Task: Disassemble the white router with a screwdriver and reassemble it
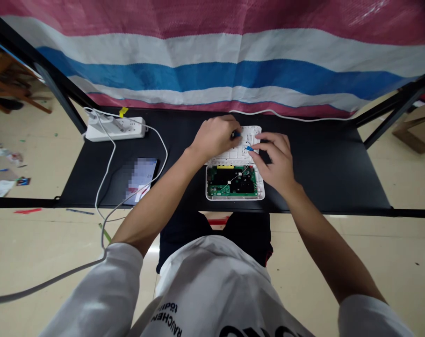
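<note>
While the left hand [214,138] and the right hand [271,159] work just apart, an open white case [235,197] sits on the black worktop [320,168], with a green board [232,181] in its near half. The right hand pinches a small blue plug [249,148]. The left hand pinches a small dark blue thing [236,135]. Both are over the case's far half, a white lid [233,153] with holes. To the left lie a blurred phone [141,180] and, farther, a white power strip [116,129]. A striped sheet [212,61] hangs far behind.
</note>
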Demonstrator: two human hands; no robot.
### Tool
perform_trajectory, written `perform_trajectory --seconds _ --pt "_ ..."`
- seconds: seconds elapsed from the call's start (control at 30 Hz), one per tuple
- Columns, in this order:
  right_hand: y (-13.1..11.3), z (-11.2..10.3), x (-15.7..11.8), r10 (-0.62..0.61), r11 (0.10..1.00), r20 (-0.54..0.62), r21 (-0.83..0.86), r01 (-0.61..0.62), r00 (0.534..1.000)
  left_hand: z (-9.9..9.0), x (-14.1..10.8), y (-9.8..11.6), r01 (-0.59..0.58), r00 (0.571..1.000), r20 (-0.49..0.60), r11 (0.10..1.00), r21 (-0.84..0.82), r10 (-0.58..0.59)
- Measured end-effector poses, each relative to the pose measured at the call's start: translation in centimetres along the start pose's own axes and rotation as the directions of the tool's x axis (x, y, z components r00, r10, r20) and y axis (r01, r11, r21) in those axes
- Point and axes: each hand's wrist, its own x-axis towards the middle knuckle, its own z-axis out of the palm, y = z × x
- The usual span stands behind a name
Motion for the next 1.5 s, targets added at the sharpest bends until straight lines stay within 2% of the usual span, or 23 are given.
perform_trajectory --seconds 0.13,0.2,0.3,0.47,0.67,0.77,0.8,0.87,0.93,1.0,1.07,1.2,1.4,1.5 --pt "-0.3 0.3 -1.5 0.078 0.996 -0.028 0.052 -0.076 0.997 -0.4 1.3 -1.3 0.059 0.996 -0.071 0.998 -0.024 -0.061" --pt "0.0 0.6 -1.8 0.126 0.99 -0.064 0.069 -0.122 0.99 -0.3 2.3 -2.6 0.092 0.99 -0.101 0.995 -0.041 -0.096" --pt "0.4 1.0 -1.9 0.137 0.984 -0.077 0.124 -0.127 0.988 0.3 3.9 -4.8 0.118 0.988 -0.095 0.991 -0.061 -0.123" --pt "1.1 2.1 -1.3 0.083 0.98 0.05 0.176 -0.09 0.995 2.3 6.0 -7.5 0.163 0.986 -0.031 0.987 -0.006 -0.163" --pt "1.8 3.8 -0.1 0.126 0.987 0.123 0.086 -0.137 0.984 4.6 6.8 -8.6 0.18 0.983 0.044 0.983 -0.018 -0.179" --pt "0.3 3.9 0.5 0.072 0.997 0.099 -0.009 -0.071 0.993 5.2 7.0 -9.2 0.169 0.983 0.074 0.985 -0.04 -0.165" --pt "-0.6 4.0 0.7 0.048 0.999 0.116 -0.025 -0.046 0.992 5.4 7.1 -9.5 0.163 0.984 0.085 0.986 -0.044 -0.159" --pt "-2.9 4.7 1.3 -0.005 1.0 0.225 -0.024 0.011 0.974 5.7 7.2 -10.0 0.156 0.983 0.102 0.987 -0.046 -0.151" --pt "-5.3 6.1 2.2 -0.085 0.996 0.391 -0.004 0.094 0.917 5.9 7.2 -10.3 0.16 0.982 0.112 0.986 -0.044 -0.154" --pt "-7.4 8.0 3.1 -0.112 0.99 0.502 -0.015 0.138 0.858 5.9 7.2 -10.5 0.173 0.978 0.126 0.984 -0.034 -0.168" --pt "-9.0 10.0 4.1 -0.103 0.987 0.564 -0.045 0.155 0.819 5.8 7.0 -10.7 0.185 0.973 0.142 0.983 -0.02 -0.18" --pt "-10.8 12.4 5.5 0.017 0.984 0.586 -0.155 0.092 0.81 4.8 6.6 -11.0 0.177 0.977 0.122 0.984 0.001 -0.176" --pt "-12.1 12.4 5.6 0.017 0.979 0.607 -0.171 0.11 0.795 2.0 5.2 -10.9 0.113 0.993 -0.023 0.993 -0.046 -0.114" --pt "-11.6 11.4 5.4 -0.013 0.984 0.553 -0.14 0.108 0.833 0.7 3.2 -9.8 0.122 0.985 -0.109 0.988 -0.089 -0.132"
